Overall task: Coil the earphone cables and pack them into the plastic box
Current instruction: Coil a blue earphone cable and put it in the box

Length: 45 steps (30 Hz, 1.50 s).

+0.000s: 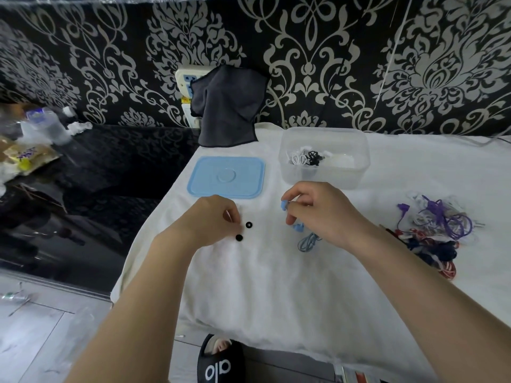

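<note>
My right hand [318,208] holds the blue earphones [297,226]. My fingers are curled round the little blue buds, and the blue cable [308,241] hangs down from my hand onto the white cloth [276,286], partly looped there. My left hand [213,217] is down on the cloth on the left side. Its fingertips are bunched close together right by two small black ear tips [243,230]. I cannot tell if they pinch anything.

The plastic box [323,157] stands open on the far side, just past my right hand. A white coil and a black coil are already inside it. The blue lid [226,176] lies flat to the left of the box. On the right, a pile of tangled earphones [431,228] waits, purple, white, red and dark blue.

I think I am at the start of the blue pair, with some done and many left. Next, I think, I need both hands on the blue cable to wind it into a neat ring. It is thin and floppy, so I must hold it tight or it springs loose. Then it goes into the box.
</note>
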Tool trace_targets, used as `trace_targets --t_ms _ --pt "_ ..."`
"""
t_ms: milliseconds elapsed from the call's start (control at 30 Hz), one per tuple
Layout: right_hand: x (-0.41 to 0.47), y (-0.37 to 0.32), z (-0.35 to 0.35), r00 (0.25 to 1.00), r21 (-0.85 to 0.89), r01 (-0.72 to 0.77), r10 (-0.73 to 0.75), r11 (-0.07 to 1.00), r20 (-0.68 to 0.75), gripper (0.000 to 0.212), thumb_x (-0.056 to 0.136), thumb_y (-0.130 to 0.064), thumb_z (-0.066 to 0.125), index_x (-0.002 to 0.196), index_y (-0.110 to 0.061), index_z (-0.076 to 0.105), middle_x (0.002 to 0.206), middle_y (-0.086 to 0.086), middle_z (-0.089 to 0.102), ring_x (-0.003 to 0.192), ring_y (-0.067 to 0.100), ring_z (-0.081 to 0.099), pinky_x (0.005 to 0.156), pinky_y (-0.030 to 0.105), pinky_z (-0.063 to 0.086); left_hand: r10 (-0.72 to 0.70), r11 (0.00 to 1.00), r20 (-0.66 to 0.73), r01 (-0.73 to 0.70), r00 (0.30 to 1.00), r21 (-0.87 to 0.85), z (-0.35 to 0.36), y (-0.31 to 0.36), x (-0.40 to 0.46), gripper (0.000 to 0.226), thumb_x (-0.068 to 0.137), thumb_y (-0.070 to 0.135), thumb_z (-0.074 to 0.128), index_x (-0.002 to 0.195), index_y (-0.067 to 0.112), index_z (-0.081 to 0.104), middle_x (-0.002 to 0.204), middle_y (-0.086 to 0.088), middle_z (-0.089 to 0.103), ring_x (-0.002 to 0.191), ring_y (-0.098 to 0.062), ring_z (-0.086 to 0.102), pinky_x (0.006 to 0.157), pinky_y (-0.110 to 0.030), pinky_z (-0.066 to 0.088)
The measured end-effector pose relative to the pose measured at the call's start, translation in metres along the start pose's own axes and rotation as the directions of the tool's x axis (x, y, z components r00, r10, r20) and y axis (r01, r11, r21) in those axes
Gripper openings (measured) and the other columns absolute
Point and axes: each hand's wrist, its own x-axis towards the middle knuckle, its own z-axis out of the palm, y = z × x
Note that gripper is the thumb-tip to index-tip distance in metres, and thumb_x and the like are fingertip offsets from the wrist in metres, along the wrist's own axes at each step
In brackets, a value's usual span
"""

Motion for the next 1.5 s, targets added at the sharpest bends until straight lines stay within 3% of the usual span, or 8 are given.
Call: trace_targets --t_ms 433,533,633,767,867,1033,1300,1500 --pt "0.001 0.000 -0.006 0.999 0.035 0.000 0.001 0.999 -0.037 0.007 0.097 -0.019 0.062 0.094 -0.017 0.068 0.077 -0.001 0.077 0.050 0.001 0.059 0.043 0.006 0.037 0.070 0.997 -0.042 -0.069 0.997 0.026 0.006 0.002 0.007 0.006 0.092 0.017 0.061 0.087 0.016 0.065 0.094 0.002 0.067 0.073 -0.012 0.055 0.058 -0.021 0.043" --pt "0.002 -0.001 -0.008 0.999 0.058 -0.011 0.014 0.998 -0.045 0.008 0.097 -0.019 0.062 0.095 -0.015 0.069 0.078 0.000 0.077 0.045 -0.001 0.056 0.043 0.006 0.037 0.105 0.989 -0.072 -0.112 0.992 -0.099 0.001 0.009 0.006 0.010 0.095 0.018 0.060 0.085 0.017 0.062 0.096 0.005 0.068 0.073 -0.008 0.056 0.062 -0.018 0.042" --pt "0.003 -0.005 -0.011 0.997 0.153 -0.042 0.050 0.987 -0.050 0.009 0.096 -0.016 0.062 0.096 -0.011 0.070 0.080 0.004 0.077 0.040 0.000 0.052 0.042 0.008 0.038 0.147 0.943 -0.058 -0.158 0.987 -0.293 -0.002 0.022 0.001 0.008 0.094 0.011 0.060 0.086 0.012 0.062 0.093 0.004 0.076 0.055 0.001 0.051 0.056 -0.013 0.041" --pt "0.003 -0.006 -0.017 0.995 0.196 -0.088 0.094 0.977 -0.025 0.009 0.094 -0.016 0.061 0.098 -0.011 0.068 0.080 0.001 0.078 0.036 0.004 0.047 0.044 0.018 0.035 0.216 0.891 -0.029 -0.209 0.976 -0.404 0.003 0.038 -0.001 0.004 0.092 0.008 0.061 0.093 0.008 0.065 0.090 -0.003 0.077 0.062 -0.007 0.060 0.061 -0.020 0.049" --pt "0.003 -0.001 -0.020 0.992 0.084 -0.125 0.126 0.989 -0.007 0.009 0.091 -0.016 0.058 0.095 -0.013 0.066 0.079 -0.005 0.078 0.038 0.006 0.042 0.047 0.021 0.035 0.263 0.909 0.003 -0.247 0.965 -0.334 0.022 0.045 0.004 0.012 0.087 0.010 0.072 0.085 0.018 0.063 0.084 0.002 0.074 0.069 -0.010 0.065 0.062 -0.022 0.048" --pt "0.004 0.007 -0.019 0.991 -0.090 -0.135 0.136 0.987 0.002 0.012 0.090 -0.013 0.054 0.092 -0.015 0.066 0.079 -0.008 0.078 0.037 -0.004 0.049 0.038 0.011 0.034 0.331 0.923 -0.007 -0.325 0.944 -0.205 0.043 0.048 0.009 0.018 0.083 0.003 0.073 0.081 0.017 0.063 0.083 0.005 0.068 0.066 -0.005 0.059 0.060 -0.013 0.044" --pt "0.008 0.012 -0.023 0.991 -0.066 -0.101 0.095 0.993 -0.096 0.010 0.091 -0.016 0.056 0.088 -0.018 0.066 0.078 -0.005 0.076 0.041 -0.003 0.055 0.041 0.016 0.041 0.358 0.915 -0.057 -0.363 0.932 -0.179 0.036 0.046 0.011 0.016 0.090 0.007 0.063 0.089 0.022 0.068 0.094 0.006 0.074 0.085 -0.021 0.070 0.077 -0.035 0.058" --pt "0.005 0.008 -0.028 0.990 0.148 -0.089 0.104 0.985 -0.099 0.010 0.090 -0.012 0.061 0.090 -0.010 0.071 0.081 0.006 0.074 0.046 0.012 0.057 0.040 0.018 0.038 0.302 0.896 -0.134 -0.329 0.944 -0.297 0.022 0.056 0.005 0.016 0.092 0.000 0.059 0.093 0.014 0.066 0.096 0.000 0.075 0.083 -0.012 0.070 0.054 -0.007 0.042"
